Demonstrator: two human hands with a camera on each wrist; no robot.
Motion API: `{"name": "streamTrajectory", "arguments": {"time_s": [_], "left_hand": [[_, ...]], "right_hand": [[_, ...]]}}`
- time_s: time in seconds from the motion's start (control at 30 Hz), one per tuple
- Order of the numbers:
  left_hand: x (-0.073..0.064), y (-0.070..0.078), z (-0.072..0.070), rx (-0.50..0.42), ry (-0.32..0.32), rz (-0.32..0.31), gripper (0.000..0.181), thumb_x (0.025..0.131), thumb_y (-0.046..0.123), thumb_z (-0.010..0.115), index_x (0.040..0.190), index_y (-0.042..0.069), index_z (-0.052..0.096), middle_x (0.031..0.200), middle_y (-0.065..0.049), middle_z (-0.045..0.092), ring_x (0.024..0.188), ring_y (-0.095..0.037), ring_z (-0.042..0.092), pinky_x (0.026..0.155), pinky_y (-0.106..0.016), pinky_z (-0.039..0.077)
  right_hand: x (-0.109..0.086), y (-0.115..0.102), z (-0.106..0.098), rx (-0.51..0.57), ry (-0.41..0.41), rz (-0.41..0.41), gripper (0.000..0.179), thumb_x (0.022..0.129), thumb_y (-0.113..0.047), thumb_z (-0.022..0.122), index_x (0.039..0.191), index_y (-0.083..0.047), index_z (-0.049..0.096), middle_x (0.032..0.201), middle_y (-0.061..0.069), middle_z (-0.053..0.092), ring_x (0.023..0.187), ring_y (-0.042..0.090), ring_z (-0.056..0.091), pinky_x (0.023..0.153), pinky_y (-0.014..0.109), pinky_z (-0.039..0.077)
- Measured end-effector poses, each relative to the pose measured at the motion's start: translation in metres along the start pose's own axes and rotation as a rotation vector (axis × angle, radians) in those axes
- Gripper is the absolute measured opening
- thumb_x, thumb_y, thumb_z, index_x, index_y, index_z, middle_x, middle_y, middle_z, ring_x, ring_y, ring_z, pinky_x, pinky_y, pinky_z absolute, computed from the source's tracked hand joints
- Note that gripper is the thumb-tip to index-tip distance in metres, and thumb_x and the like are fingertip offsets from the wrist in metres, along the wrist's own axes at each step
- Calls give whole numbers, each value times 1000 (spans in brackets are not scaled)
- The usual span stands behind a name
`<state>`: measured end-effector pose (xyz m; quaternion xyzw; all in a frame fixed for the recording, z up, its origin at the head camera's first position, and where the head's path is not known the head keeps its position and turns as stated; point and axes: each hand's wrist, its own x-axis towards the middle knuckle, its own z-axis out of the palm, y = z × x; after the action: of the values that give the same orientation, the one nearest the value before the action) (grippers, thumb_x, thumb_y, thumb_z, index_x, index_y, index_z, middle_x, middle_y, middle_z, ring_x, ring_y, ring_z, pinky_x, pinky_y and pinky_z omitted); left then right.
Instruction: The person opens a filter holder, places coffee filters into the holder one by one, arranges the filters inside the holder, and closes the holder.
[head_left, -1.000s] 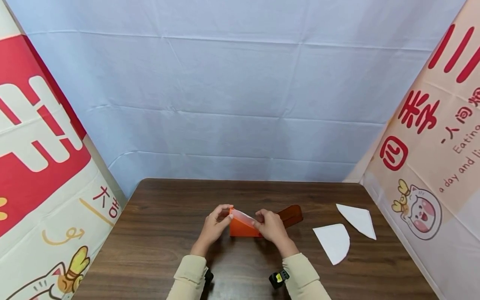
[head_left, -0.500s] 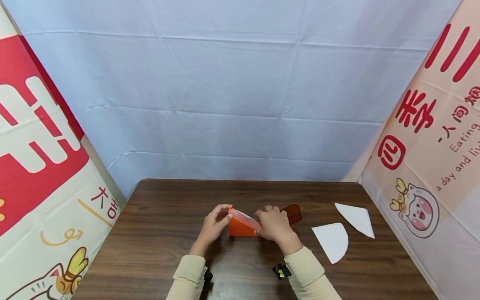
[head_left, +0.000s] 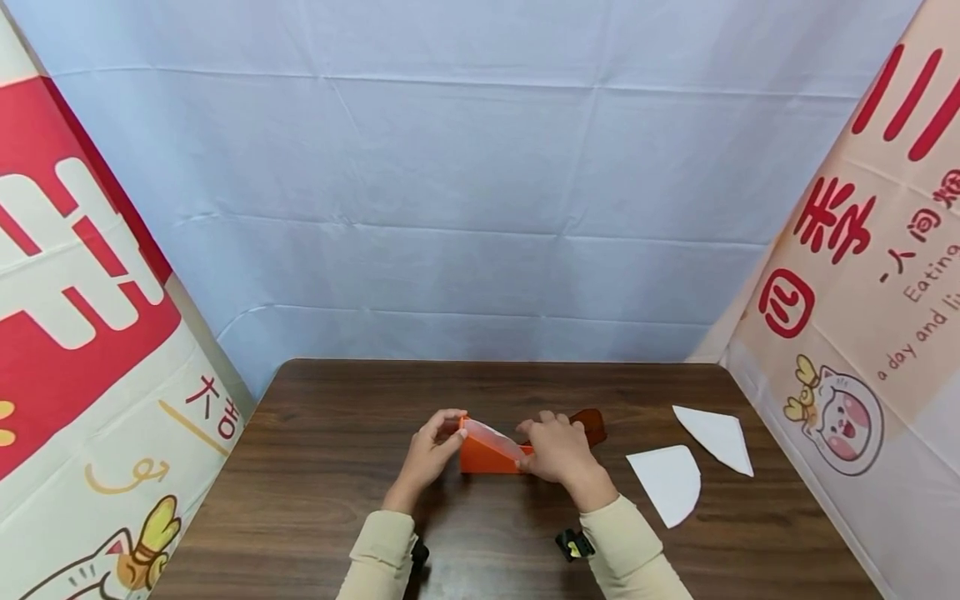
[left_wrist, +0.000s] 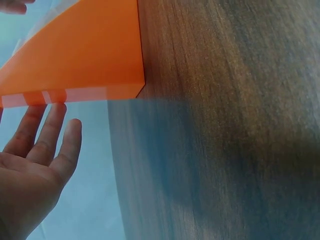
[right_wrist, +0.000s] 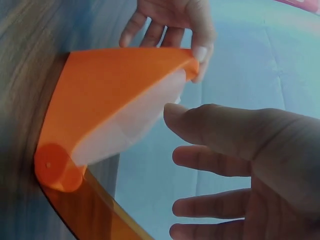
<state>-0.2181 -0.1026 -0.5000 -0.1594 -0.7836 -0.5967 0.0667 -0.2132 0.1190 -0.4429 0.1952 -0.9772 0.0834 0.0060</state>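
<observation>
An orange paper-filter holder (head_left: 483,460) with a sloping top stands on the table, white paper (right_wrist: 132,120) showing inside it. At its tall left end my left hand (head_left: 427,457) pinches the upper corner between thumb and forefinger; the other fingers (left_wrist: 52,130) are stretched against the end wall. My right hand (head_left: 558,452) hovers over the low right end, fingers spread and nothing held. From the right wrist, its thumb (right_wrist: 182,120) points at the paper edge. A brown see-through lid (head_left: 592,423), hinged at the low end, is swung back and partly hidden behind the right hand.
Two white fan-shaped paper filters (head_left: 670,485) lie flat on the dark wood table (head_left: 322,475), right of the right hand. A pale blue cloth (head_left: 465,167) hangs behind the table, and printed cloths hang at both sides.
My right hand has shifted a little to the right, away from the paper, and its fingers have spread. The left hand and the holder stay where they were.
</observation>
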Motion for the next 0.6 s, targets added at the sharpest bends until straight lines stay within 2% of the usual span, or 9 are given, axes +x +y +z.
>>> {"name": "streamTrajectory", "arguments": {"time_s": [0.23,0.47,0.6], "left_hand": [[0,2,1,2,22,-13,26,90,6,60,116,7,59,106,-12,63,95,-21,59,81,-29,47],[0,1,1,4,20,1,27,90,5,60,117,1,58,105,-13,63,95,-25,59,80,-30,48],[0,2,2,6,23,-5,26,90,5,60,116,4,59,104,-12,63,93,-24,60,79,-29,48]], "right_hand": [[-7,15,-11,-14,30,16,47,75,-35,77,114,-13,66,113,17,56,95,38,51,71,52,40],[-13,27,-19,-28,53,33,47,75,-36,76,114,-12,66,118,22,54,101,44,51,76,59,41],[-17,33,-22,-25,69,47,48,75,-36,77,114,-11,66,119,23,54,103,44,50,77,59,41]]}}
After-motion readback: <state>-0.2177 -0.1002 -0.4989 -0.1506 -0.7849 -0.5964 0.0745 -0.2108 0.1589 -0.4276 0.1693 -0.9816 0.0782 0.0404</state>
